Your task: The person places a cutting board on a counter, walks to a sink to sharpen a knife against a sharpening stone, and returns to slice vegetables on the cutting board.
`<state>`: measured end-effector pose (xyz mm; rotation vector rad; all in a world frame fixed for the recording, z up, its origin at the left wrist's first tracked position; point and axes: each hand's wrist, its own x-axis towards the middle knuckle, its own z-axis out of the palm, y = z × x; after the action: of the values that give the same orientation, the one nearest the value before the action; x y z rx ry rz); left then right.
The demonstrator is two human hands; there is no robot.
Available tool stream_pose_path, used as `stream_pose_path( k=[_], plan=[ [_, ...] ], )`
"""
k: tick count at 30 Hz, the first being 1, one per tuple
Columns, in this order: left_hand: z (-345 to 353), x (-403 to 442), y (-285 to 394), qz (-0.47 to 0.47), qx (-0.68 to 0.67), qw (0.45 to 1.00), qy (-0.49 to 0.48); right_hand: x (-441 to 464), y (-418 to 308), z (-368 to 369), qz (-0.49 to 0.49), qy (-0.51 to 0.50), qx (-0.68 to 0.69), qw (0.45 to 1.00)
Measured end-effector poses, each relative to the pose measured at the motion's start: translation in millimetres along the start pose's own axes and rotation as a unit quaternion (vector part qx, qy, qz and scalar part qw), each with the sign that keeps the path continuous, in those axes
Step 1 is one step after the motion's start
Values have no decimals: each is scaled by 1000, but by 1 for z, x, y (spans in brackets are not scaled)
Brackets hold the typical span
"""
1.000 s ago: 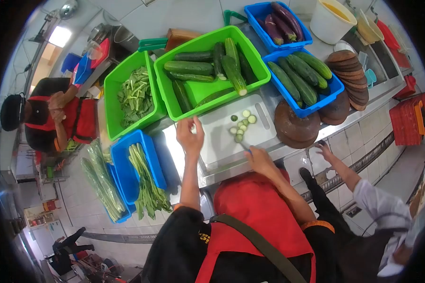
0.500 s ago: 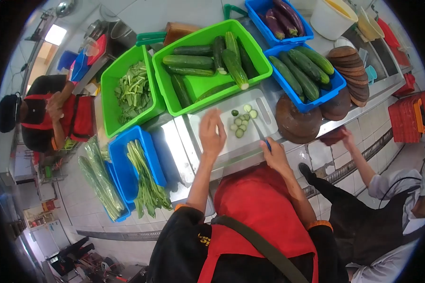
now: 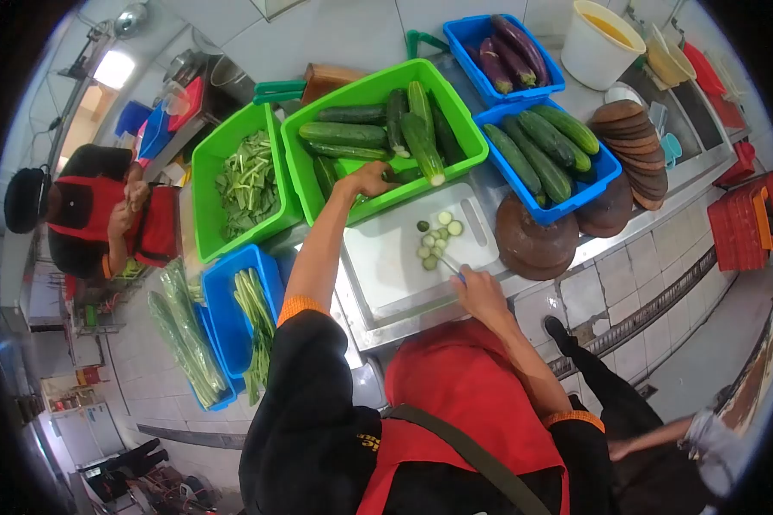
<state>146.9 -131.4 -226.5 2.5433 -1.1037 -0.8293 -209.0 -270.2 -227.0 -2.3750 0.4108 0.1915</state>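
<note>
My left hand (image 3: 369, 180) reaches into the large green basin (image 3: 468, 163), its fingers curled round a dark green cucumber (image 3: 406, 175) near the front wall. Several more cucumbers (image 3: 342, 134) lie in that basin. My right hand (image 3: 483, 297) is closed on the handle of a knife (image 3: 449, 263), with its blade over the white cutting board (image 3: 382, 270). Cut pale green slices (image 3: 439, 240) and a dark end piece (image 3: 423, 226) lie loosely grouped on the board by the blade tip.
A green basin of cut leafy greens (image 3: 249, 184) stands left. Blue baskets of cucumbers (image 3: 541, 146) and eggplants (image 3: 524, 56) are at right, beside stacked round brown boards (image 3: 537, 240). One co-worker (image 3: 94, 206) is at far left; another person's arm (image 3: 653, 439) shows at lower right.
My left hand has moved from above the board into the green basin, onto a cucumber. My right hand and the knife have shifted slightly left and down. The person at right has moved lower and back.
</note>
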Motion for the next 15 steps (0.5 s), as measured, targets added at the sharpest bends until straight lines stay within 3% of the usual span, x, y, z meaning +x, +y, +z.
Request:
stream_pose_path(
  k=[3, 5, 6, 9, 11, 13, 15],
  plan=[
    [-21, -26, 19, 23, -22, 999, 10, -6, 16, -17, -74, -82, -3, 994],
    [-38, -46, 23, 46, -15, 998, 33, -6, 30, -17, -61, -49, -10, 997],
    [-47, -56, 21, 45, -16, 996, 74, -6, 36, -15, -49, -13, -18, 999],
    [-70, -111, 32, 46, -38, 974, 217, -1, 29, -31, 3, -38, -44, 998],
    [-82, -158, 58, 9, -38, 976, 213, -3, 26, -33, -19, -52, -17, 998],
    [-73, -199, 89, -89, -192, 959, 189, -7, 27, -26, -48, -12, 22, 999],
    [-26, -218, 85, -80, -222, 948, 213, -10, 12, -30, -27, -32, 51, 998]
  ],
)
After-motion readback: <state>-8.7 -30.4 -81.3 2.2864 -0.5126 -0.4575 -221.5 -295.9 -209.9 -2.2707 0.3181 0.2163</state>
